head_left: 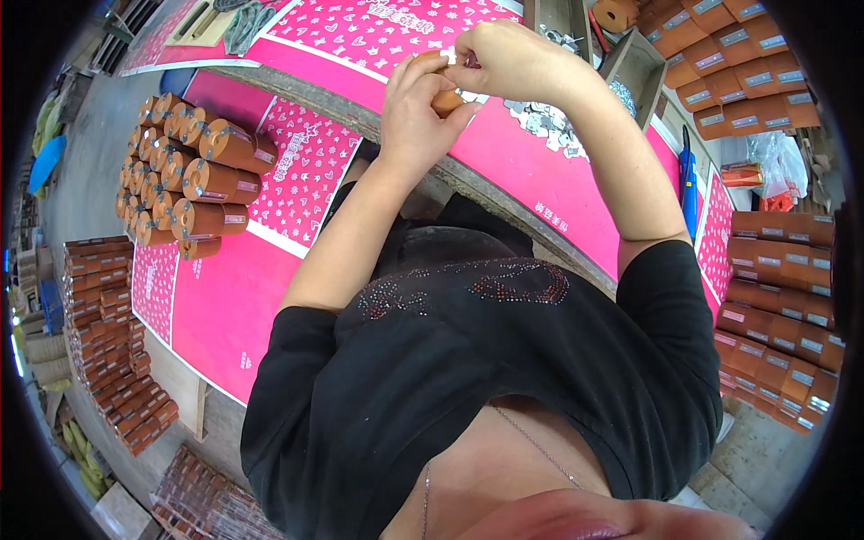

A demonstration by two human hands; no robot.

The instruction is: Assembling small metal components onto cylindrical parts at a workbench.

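My left hand (414, 117) is wrapped round an orange-brown cylinder (446, 103) at the far edge of the work table, mostly hidden by the fingers. My right hand (513, 61) is bent over the cylinder's far end, its fingers closed together. A small dark red thing (472, 60) shows at those fingertips, too covered to name. Just right of the hands, flat silvery metal plates (547, 124) lie scattered on the pink printed table covering (504, 184).
Stacked orange-brown cylinders with metal fittings (211, 189) stand on pink sheeting at the left. More stacks (783, 297) rise at the right. Wooden trays (635, 65) of small metal parts lie beyond my right forearm, near a blue tool (688, 189). Grey gloves (245, 27) lie far left.
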